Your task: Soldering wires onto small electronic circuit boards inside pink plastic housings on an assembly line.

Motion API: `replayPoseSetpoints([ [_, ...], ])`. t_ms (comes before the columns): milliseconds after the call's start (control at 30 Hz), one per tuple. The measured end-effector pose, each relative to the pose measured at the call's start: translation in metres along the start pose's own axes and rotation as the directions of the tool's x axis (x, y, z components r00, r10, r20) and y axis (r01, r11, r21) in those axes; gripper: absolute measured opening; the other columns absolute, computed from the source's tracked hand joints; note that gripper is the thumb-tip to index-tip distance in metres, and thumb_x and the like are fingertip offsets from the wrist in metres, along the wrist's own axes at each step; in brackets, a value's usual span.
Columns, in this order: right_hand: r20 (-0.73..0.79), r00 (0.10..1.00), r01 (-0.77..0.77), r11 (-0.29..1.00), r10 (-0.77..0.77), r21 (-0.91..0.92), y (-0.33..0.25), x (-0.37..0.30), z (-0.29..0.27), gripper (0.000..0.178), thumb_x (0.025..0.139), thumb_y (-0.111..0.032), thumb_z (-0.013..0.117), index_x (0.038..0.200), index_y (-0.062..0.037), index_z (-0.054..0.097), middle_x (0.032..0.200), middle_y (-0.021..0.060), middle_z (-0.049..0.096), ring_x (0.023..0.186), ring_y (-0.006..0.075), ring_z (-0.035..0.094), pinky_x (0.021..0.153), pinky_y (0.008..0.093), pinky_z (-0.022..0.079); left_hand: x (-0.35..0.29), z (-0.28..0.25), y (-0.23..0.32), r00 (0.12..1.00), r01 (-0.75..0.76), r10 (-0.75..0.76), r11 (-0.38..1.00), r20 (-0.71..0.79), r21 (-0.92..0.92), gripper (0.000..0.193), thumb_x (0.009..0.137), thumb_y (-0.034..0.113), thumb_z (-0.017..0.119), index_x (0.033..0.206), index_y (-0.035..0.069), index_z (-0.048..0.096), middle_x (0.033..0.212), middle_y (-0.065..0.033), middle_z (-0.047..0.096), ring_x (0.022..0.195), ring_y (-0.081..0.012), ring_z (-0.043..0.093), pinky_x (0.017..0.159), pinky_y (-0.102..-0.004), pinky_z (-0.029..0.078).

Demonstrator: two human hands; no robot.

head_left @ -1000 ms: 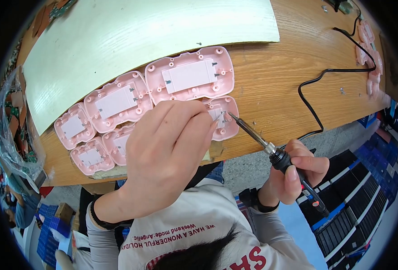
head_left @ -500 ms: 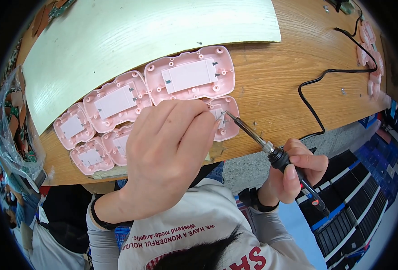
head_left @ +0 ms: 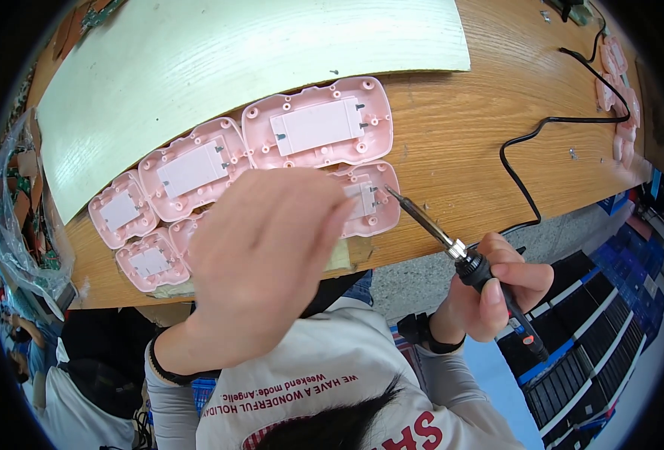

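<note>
My right hand (head_left: 489, 300) is closed around the dark handle of a soldering iron (head_left: 427, 220). The iron's tip sits at the right rim of a pink plastic shell (head_left: 386, 214) on the table's near edge. This shell holds a whitish panel with small metal contacts; its left part is hidden behind my left hand (head_left: 261, 259). That hand is blurred, with its fingers curled together over the nearer shells, and whatever it pinches cannot be made out. Behind it lie a large pink shell (head_left: 381, 142) and another pink shell (head_left: 148, 196), both open side up.
A pale green board (head_left: 257, 45) covers the back left of the wooden table (head_left: 459, 142). The black cord (head_left: 523, 180) winds across the right side. More pink parts (head_left: 624, 105) lie at the far right. A plastic bag (head_left: 17, 225) with circuit boards stands at the left.
The iron's tip has drawn slightly right, away from the contacts of the near shell. My left hand has shifted left and blurred; the thin silvery strand at its fingertips no longer shows.
</note>
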State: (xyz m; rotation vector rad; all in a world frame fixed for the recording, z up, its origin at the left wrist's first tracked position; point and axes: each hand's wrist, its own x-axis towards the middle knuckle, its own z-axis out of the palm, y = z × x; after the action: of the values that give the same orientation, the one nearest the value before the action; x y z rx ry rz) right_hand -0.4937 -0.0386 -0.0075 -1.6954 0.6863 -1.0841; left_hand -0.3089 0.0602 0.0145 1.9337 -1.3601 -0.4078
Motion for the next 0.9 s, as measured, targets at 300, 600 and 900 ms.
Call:
replayPoseSetpoints([
  [300, -0.063, 0.998, 0.029, 0.999, -0.030, -0.018, -0.001, 0.009, 0.004, 0.018, 0.069, -0.013, 0.052, 0.076, -0.0032, 0.037, 0.046, 0.0089, 0.040, 0.039, 0.0116, 0.025, 0.046, 0.0279, 0.021, 0.002, -0.010, -0.006, 0.952, 0.300, -0.305, 0.942, -0.007, -0.151, 0.013, 0.078, -0.003, 0.058, 0.089, 0.002, 0.052, 0.075, -0.0083, 0.053, 0.061, -0.0212, 0.050, 0.053, -0.0267, 0.040],
  [600, 0.056, 0.996, 0.072, 0.996, -0.069, -0.055, 0.001, 0.036, 0.011, 0.018, 0.069, -0.011, 0.053, 0.077, -0.0016, 0.039, 0.047, 0.0090, 0.041, 0.040, 0.0102, 0.025, 0.044, 0.0265, 0.020, 0.018, -0.005, -0.005, 0.986, 0.169, -0.169, 0.986, 0.005, 0.004, 0.010, 0.076, -0.004, 0.061, 0.084, 0.001, 0.056, 0.082, -0.0044, 0.060, 0.069, -0.0084, 0.055, 0.053, -0.0190, 0.039],
  [900, 0.142, 0.985, 0.104, 0.995, -0.102, -0.005, 0.007, 0.039, 0.012, 0.021, 0.067, -0.006, 0.059, 0.081, 0.0019, 0.045, 0.053, 0.0075, 0.042, 0.041, 0.0141, 0.035, 0.042, 0.0279, 0.027, 0.022, 0.002, -0.010, 0.995, 0.096, -0.096, 0.995, -0.008, -0.002, 0.013, 0.074, -0.006, 0.062, 0.084, -0.001, 0.056, 0.084, -0.0080, 0.060, 0.072, -0.0152, 0.057, 0.061, -0.0221, 0.046],
])
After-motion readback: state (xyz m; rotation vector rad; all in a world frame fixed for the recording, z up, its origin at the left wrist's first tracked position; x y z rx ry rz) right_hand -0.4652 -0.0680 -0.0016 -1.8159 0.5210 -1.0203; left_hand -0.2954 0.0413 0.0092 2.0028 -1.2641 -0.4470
